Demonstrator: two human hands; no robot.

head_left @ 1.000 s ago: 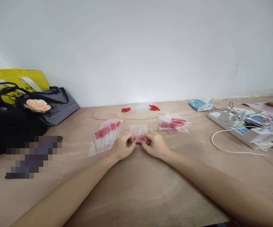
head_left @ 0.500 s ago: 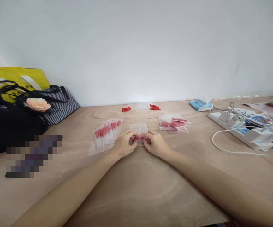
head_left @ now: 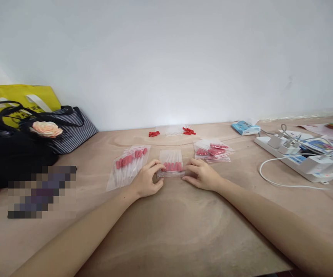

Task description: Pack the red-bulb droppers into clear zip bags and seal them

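Note:
A clear zip bag [head_left: 170, 157] lies flat on the table in front of me, with several red-capped clear sticks or tubes inside. Its zip edge faces me. My left hand [head_left: 149, 178] is at the bag's left edge, thumb and fingers apart, fingertips touching or nearly touching the plastic. At the right edge, my right hand [head_left: 201, 174] rests with its fingers and thumb apart. Left of the bag is an overlapping group of similar filled bags [head_left: 128, 163]. More bags with red pieces [head_left: 212, 150] are piled to the right.
Loose red pieces [head_left: 154, 134] and another red cluster [head_left: 189, 131] flank clear tubes [head_left: 173, 131] near the wall. A blue packet [head_left: 245, 127] and a white power strip [head_left: 293, 161] with cables sit right. Bags, including a striped one [head_left: 74, 129], stand left.
My hands have moved apart from their grip on the middle bag's zip edge, the right hand shifting right. The bag lies flatter, with its red caps uncovered.

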